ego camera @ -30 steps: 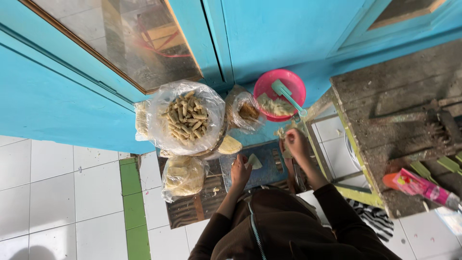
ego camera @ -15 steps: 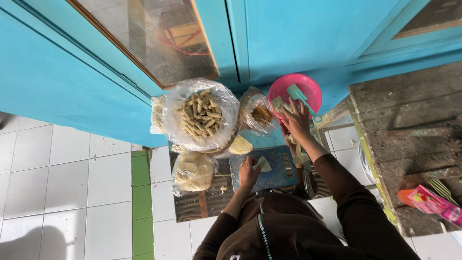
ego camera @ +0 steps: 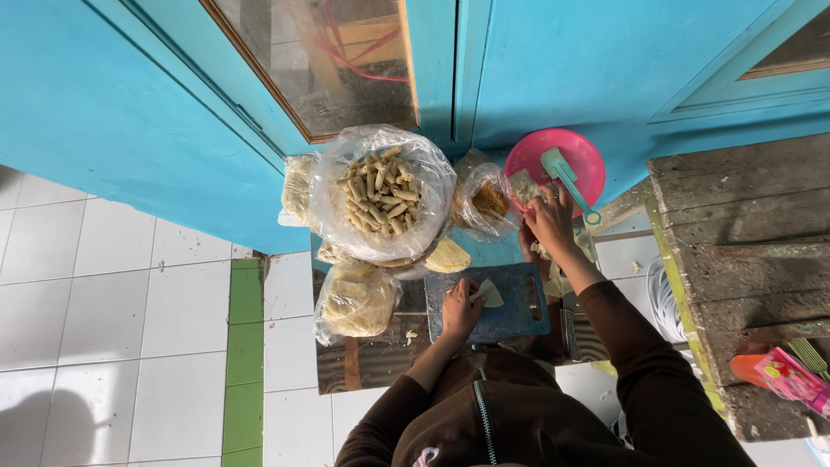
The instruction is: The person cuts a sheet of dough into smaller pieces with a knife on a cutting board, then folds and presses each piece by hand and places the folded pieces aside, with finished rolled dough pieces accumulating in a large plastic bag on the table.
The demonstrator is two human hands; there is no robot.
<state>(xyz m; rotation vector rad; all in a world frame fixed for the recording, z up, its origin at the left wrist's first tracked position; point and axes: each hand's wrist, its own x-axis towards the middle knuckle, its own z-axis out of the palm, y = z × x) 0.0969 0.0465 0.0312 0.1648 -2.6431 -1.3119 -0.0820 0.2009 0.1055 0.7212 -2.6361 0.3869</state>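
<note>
Since a moment ago her right hand has reached further up, to the rim of the pink bowl, fingers pinched on filling there; her left hand presses flat on the wrapper on the blue board just below. Best take a small pinch and set it mid-wrapper

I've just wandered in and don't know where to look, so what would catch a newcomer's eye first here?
Probably the clear plastic bag heaped with pale rolled snacks, set against the bright blue wall. Right of it sits a round pink plastic bowl with a teal spatula, where the person's right hand reaches. Nearer the person, the left hand presses a pale folded wrapper on a blue cutting board.
</note>
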